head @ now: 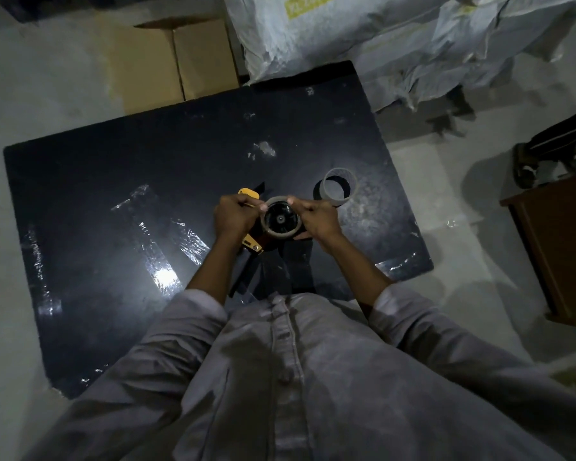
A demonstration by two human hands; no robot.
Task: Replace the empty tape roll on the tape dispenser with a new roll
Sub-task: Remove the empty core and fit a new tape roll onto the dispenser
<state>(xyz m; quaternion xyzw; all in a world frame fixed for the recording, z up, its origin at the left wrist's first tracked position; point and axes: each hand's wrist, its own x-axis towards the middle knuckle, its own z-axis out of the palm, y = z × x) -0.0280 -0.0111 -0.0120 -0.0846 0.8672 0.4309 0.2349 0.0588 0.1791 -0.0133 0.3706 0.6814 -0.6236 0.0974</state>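
A yellow and black tape dispenser (250, 242) is held above the black table (113, 201). A roll of tape (281, 232) sits around the dispenser's black hub. My left hand (235, 216) grips the dispenser's yellow side and touches the roll's left edge. My right hand (316, 217) holds the roll's right edge with thumb and fingers. A bare cardboard core (340, 188) lies on the table just beyond my right hand.
Strips of clear tape (153, 234) stick to the tabletop at the left. A cardboard box (177, 61) and white sacks (346, 34) stand on the floor beyond the table. A brown wooden cabinet (559, 247) is at the right.
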